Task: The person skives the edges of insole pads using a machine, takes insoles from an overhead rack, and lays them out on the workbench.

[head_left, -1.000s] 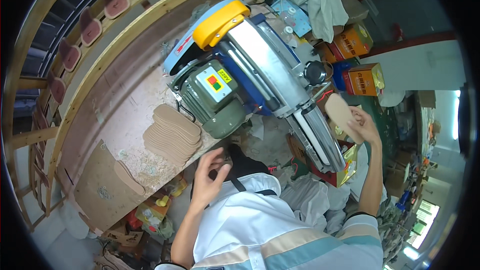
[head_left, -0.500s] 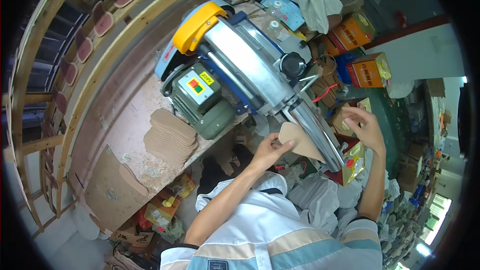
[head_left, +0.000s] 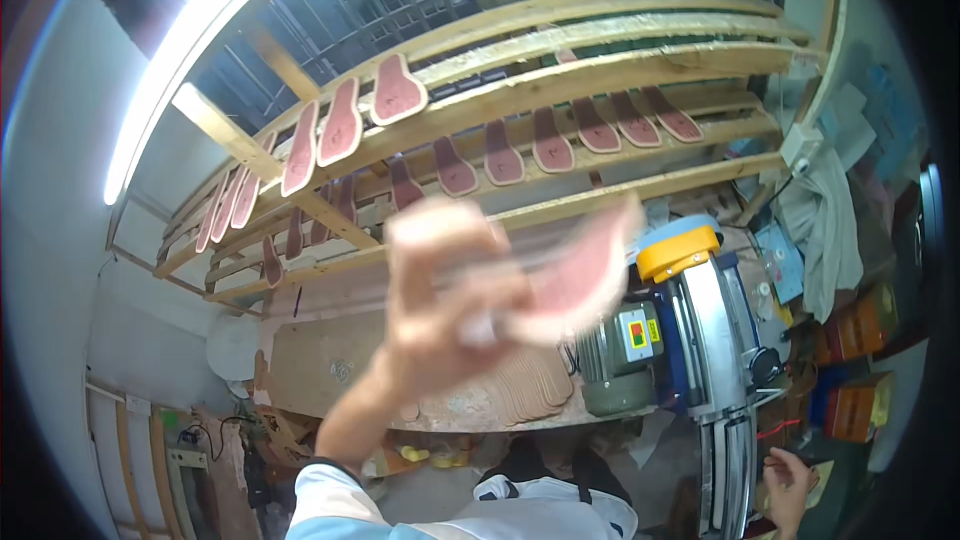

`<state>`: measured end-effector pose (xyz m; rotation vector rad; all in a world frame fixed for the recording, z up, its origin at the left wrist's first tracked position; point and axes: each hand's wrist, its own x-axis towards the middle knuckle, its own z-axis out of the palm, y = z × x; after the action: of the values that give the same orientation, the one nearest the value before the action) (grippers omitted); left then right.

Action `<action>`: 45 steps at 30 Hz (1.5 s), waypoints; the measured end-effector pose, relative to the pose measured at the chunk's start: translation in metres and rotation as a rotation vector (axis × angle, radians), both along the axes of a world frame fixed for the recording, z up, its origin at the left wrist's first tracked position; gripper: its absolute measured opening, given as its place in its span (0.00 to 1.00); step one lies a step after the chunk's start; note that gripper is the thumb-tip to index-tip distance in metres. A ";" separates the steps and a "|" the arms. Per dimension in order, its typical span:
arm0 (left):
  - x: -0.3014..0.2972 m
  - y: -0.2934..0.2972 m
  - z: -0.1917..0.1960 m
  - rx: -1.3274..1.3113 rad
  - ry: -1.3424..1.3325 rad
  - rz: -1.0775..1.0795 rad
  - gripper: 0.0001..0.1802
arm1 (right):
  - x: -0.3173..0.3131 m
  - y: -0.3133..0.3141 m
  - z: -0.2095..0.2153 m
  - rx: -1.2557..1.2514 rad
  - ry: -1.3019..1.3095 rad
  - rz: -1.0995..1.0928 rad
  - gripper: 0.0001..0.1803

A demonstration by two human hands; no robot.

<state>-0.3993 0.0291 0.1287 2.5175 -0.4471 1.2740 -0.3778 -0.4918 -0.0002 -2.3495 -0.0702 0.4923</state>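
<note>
Raised in front of the wooden rack, my left hand (head_left: 440, 290) is closed on a pink insole with a pale edge (head_left: 585, 280). Both are smeared by motion, and the fingers hide one end of the insole. My right hand (head_left: 788, 485) hangs low at the right, beside the machine's long metal rollers (head_left: 722, 475). Its fingers are loosely bent and apart, with nothing seen in them. A fanned stack of beige insoles (head_left: 530, 390) lies on the bench beside the green motor (head_left: 618, 365) of the roller machine (head_left: 715, 340).
Several pink insoles (head_left: 553, 140) lean along the tiered wooden rack (head_left: 620, 70) above the bench. A brown board (head_left: 310, 370) lies on the bench at the left. Orange boxes (head_left: 860, 405) stand at the far right, near a hanging pale cloth (head_left: 830, 240). A bright tube light (head_left: 165, 80) runs at upper left.
The view has swung left and up toward the rack. My left hand has left the rollers and risen, holding a pink-faced insole. My right hand remains near the roller end.
</note>
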 end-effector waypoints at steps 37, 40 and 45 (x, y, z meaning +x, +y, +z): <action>-0.191 0.184 -0.262 -0.761 0.475 0.778 0.42 | -0.055 0.281 -0.062 0.404 0.263 0.518 0.16; -0.249 0.173 -0.406 -0.907 0.889 1.329 0.54 | -0.074 0.319 -0.076 0.383 0.387 0.652 0.17; -0.288 0.168 -0.440 -1.032 1.096 1.346 0.56 | -0.097 0.335 -0.092 0.285 0.455 0.680 0.17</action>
<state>-0.6870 0.1970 -0.3110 1.8624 1.7905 -0.0505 -0.4750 -0.1569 -0.0926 -1.8408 -0.6891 1.2415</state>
